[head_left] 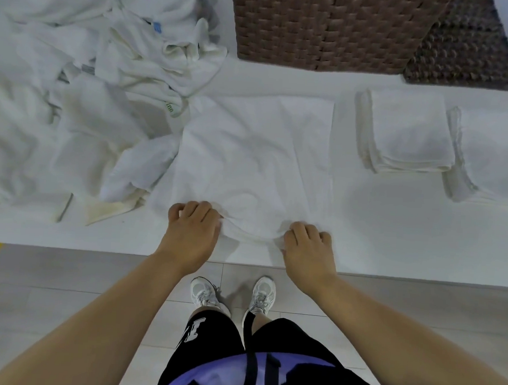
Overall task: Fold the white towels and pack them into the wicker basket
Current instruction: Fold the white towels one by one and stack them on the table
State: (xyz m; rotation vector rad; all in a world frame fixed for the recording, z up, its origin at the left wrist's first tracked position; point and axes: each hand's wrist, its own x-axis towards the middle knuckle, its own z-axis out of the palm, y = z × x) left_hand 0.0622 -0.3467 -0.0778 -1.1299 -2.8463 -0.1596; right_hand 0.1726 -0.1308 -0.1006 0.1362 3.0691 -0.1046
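A white towel (258,151) lies spread flat on the white table in front of me. My left hand (192,230) grips its near edge on the left, fingers curled over the cloth. My right hand (307,248) grips the same near edge on the right, and the edge bunches up between the two hands. The brown wicker basket (323,28) stands at the back of the table, beyond the towel. Two stacks of folded white towels (409,132) (496,158) lie to the right.
A large heap of unfolded white towels (76,80) covers the left of the table. A dark woven lid or mat (463,53) leans beside the basket at the back right. The table's front edge (97,243) runs just below my hands, above a tiled floor.
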